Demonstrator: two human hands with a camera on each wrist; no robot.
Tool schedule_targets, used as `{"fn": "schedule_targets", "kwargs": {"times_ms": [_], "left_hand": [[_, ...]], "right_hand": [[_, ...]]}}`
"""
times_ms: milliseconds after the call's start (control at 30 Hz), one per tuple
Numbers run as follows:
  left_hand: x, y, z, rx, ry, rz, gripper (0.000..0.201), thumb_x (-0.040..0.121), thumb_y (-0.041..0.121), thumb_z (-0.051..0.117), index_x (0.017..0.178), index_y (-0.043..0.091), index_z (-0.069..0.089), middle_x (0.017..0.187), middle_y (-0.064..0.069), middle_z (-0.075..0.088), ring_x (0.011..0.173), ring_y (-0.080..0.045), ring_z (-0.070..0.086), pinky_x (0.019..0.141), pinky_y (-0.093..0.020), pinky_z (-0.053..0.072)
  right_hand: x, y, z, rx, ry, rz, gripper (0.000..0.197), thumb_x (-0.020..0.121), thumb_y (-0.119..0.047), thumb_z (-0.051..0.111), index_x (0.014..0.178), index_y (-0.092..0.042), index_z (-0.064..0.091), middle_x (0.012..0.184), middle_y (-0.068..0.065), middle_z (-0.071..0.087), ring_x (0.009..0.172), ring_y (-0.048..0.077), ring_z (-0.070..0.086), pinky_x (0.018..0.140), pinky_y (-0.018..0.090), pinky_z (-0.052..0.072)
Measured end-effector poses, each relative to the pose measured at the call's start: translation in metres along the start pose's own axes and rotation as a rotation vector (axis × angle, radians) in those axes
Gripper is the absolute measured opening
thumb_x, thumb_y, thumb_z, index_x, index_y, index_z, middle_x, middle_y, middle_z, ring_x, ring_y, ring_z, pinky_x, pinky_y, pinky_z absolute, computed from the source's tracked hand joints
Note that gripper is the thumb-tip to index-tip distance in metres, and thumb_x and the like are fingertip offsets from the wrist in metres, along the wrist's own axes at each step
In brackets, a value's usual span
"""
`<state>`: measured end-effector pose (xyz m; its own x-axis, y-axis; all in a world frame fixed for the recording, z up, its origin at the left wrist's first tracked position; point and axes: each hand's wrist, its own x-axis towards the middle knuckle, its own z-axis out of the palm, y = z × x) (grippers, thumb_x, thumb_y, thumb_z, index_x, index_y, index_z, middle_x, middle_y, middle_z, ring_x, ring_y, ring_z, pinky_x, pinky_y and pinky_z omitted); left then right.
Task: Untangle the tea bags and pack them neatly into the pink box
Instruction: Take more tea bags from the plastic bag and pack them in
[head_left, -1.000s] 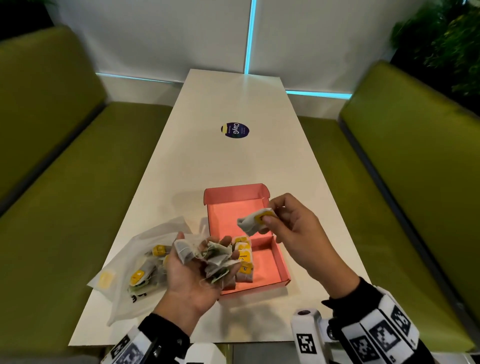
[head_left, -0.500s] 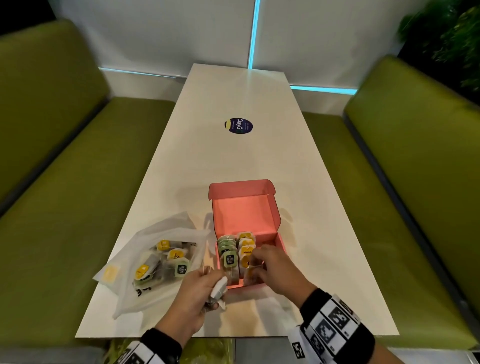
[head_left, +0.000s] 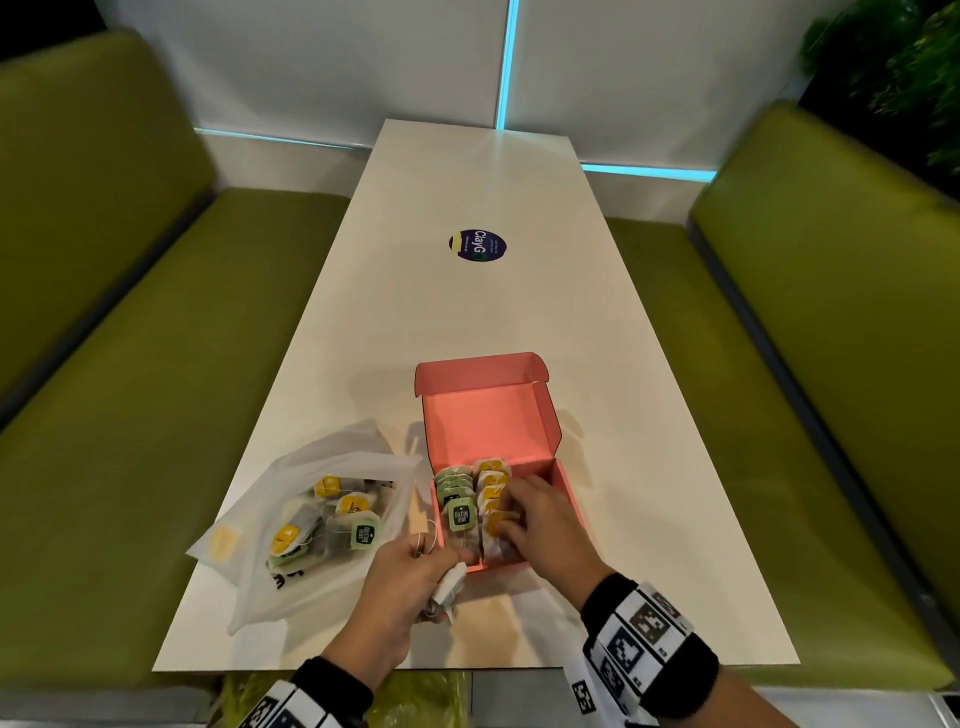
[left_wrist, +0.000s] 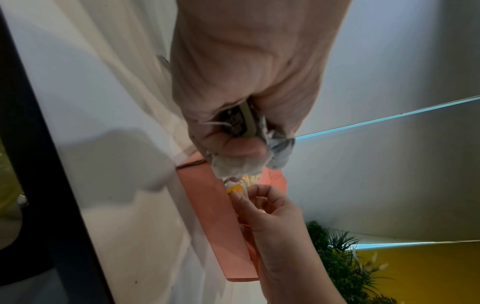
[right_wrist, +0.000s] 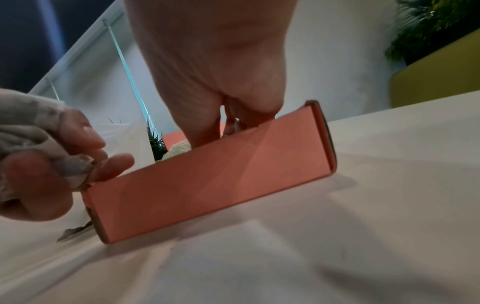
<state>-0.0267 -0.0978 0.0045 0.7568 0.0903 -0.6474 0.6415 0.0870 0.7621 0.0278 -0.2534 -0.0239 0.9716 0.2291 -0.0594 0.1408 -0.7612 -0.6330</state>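
A long white rectangular surface runs away from the viewer, with a round dark-blue sticker stuck flat near its middle. Olive-green upholstered bench seats flank it, one on the left and one on the right. Behind stands a white panelled wall with glowing cyan light strips. Dark green leafy plants fill the far right corner.

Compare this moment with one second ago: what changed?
The right hand carried its yellow-tagged tea bag down into the pink box. The left hand turned over and closed on its bundle of tea bags. The plastic bag stayed put.
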Motion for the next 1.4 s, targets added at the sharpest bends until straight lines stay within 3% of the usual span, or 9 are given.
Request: {"fn": "schedule_targets", "kwargs": {"times_ms": [267, 400, 600, 867, 1033, 1100, 1233, 1333, 1400], "left_hand": [[-0.003, 0.002, 0.001, -0.025, 0.007, 0.001, 0.025, 0.080, 0.001, 0.064, 0.060, 0.008, 0.053, 0.052, -0.011, 0.054, 0.038, -0.015, 0.046, 0.034, -0.016, 0.032], [-0.004, 0.007, 0.002, -0.103, 0.058, 0.062, 0.014, 0.084, 0.004, 0.061, 0.073, 0.004, 0.053, 0.056, -0.012, 0.052, 0.039, -0.016, 0.046, 0.035, -0.017, 0.034], [-0.013, 0.026, 0.014, -0.240, -0.004, 0.154, 0.016, 0.091, 0.011, 0.053, 0.084, 0.000, 0.062, 0.066, -0.012, 0.063, 0.055, -0.019, 0.061, 0.045, -0.024, 0.047], [-0.019, 0.040, 0.015, -0.585, -0.122, 0.036, 0.036, 0.095, 0.034, 0.044, 0.077, 0.009, 0.063, 0.054, -0.003, 0.060, 0.040, -0.011, 0.052, 0.034, -0.015, 0.036], [-0.021, 0.041, 0.014, -0.649, -0.175, 0.057, 0.030, 0.083, 0.035, 0.057, 0.064, 0.014, 0.067, 0.057, -0.003, 0.061, 0.038, -0.008, 0.052, 0.030, -0.010, 0.030], [-0.018, 0.038, 0.011, -0.639, -0.184, 0.105, 0.021, 0.074, 0.032, 0.062, 0.075, 0.011, 0.062, 0.061, -0.004, 0.059, 0.041, -0.008, 0.054, 0.030, -0.011, 0.029], [-0.019, 0.036, 0.008, -0.522, -0.253, 0.214, 0.051, 0.063, 0.042, 0.071, 0.100, 0.008, 0.060, 0.064, -0.004, 0.052, 0.039, -0.011, 0.050, 0.031, -0.013, 0.028], [-0.029, 0.040, 0.009, -0.345, -0.283, 0.302, 0.053, 0.045, 0.065, 0.080, 0.066, 0.018, 0.066, 0.054, -0.006, 0.049, 0.038, -0.014, 0.046, 0.033, -0.015, 0.030], [-0.031, 0.042, 0.010, -0.259, -0.202, 0.321, 0.036, 0.060, 0.053, 0.075, 0.062, 0.018, 0.065, 0.054, -0.007, 0.048, 0.039, -0.014, 0.046, 0.034, -0.016, 0.031]], "right_hand": [[-0.006, 0.002, -0.009, 0.042, 0.070, 0.020, 0.025, 0.074, -0.009, 0.073, 0.093, -0.010, 0.057, 0.088, -0.005, 0.049, 0.074, 0.014, 0.048, 0.064, 0.014, 0.036], [-0.020, -0.017, -0.024, 0.170, 0.163, -0.015, 0.018, 0.079, -0.013, 0.071, 0.084, -0.020, 0.055, 0.083, -0.004, 0.056, 0.066, 0.012, 0.056, 0.063, 0.020, 0.045], [-0.041, -0.059, -0.036, 0.386, -0.121, -0.248, 0.033, 0.069, -0.025, 0.077, 0.093, -0.039, 0.059, 0.092, -0.016, 0.054, 0.073, 0.000, 0.054, 0.066, 0.009, 0.041], [-0.039, -0.071, -0.053, 0.746, -0.019, -0.071, 0.024, 0.078, -0.003, 0.071, 0.091, -0.022, 0.062, 0.083, -0.008, 0.065, 0.067, 0.006, 0.059, 0.064, 0.021, 0.048], [-0.037, -0.066, -0.056, 1.100, -0.012, 0.074, 0.028, 0.083, 0.008, 0.057, 0.103, -0.012, 0.060, 0.085, 0.008, 0.062, 0.067, 0.013, 0.058, 0.060, 0.024, 0.049], [-0.036, -0.064, -0.058, 1.198, -0.012, 0.101, 0.039, 0.084, 0.017, 0.047, 0.107, -0.012, 0.059, 0.079, 0.007, 0.062, 0.061, 0.014, 0.059, 0.059, 0.024, 0.050], [-0.032, -0.062, -0.060, 1.242, 0.007, 0.103, 0.040, 0.071, 0.011, 0.056, 0.104, -0.012, 0.062, 0.080, 0.000, 0.066, 0.063, 0.013, 0.060, 0.063, 0.022, 0.052], [-0.031, -0.063, -0.058, 1.214, 0.027, 0.126, 0.043, 0.061, 0.000, 0.060, 0.101, -0.012, 0.064, 0.088, 0.003, 0.067, 0.076, 0.016, 0.063, 0.070, 0.025, 0.052], [-0.032, -0.063, -0.057, 1.196, 0.038, 0.129, 0.038, 0.066, 0.002, 0.069, 0.101, -0.013, 0.064, 0.092, 0.005, 0.066, 0.082, 0.018, 0.062, 0.072, 0.027, 0.052]]}}
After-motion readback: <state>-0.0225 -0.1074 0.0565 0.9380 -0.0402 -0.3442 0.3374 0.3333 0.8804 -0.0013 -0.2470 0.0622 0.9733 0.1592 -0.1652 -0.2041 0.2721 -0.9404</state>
